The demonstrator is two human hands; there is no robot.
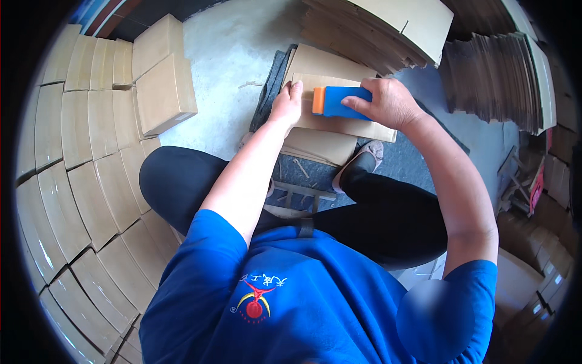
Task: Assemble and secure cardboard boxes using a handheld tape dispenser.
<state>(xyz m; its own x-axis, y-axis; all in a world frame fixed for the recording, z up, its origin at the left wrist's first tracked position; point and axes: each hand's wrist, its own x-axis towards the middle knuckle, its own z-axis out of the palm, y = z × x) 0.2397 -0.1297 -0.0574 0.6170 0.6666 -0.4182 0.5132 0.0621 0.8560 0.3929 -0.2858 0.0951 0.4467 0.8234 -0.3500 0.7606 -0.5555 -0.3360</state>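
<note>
A flat brown cardboard piece [348, 125] lies in front of me, between my knees. My left hand [287, 104] pinches its left edge, with the thumb on top and the fingers partly hidden beneath. Over the cardboard, my right hand [391, 102] is wrapped round a blue block-shaped tool [333, 102] with an orange end [318, 101]. That orange end points left, toward my left hand, and the tool appears to rest on the cardboard. More cardboard [318, 144] shows underneath, on the near side.
Closed brown cartons [79, 127] are stacked like a wall on the left, with a carton [163, 94] jutting out. Stacks of flat cardboard [491, 79] stand at the far right, others [376, 30] behind the work. A dark grey mat [297, 176] and my shoe [373, 155] are below.
</note>
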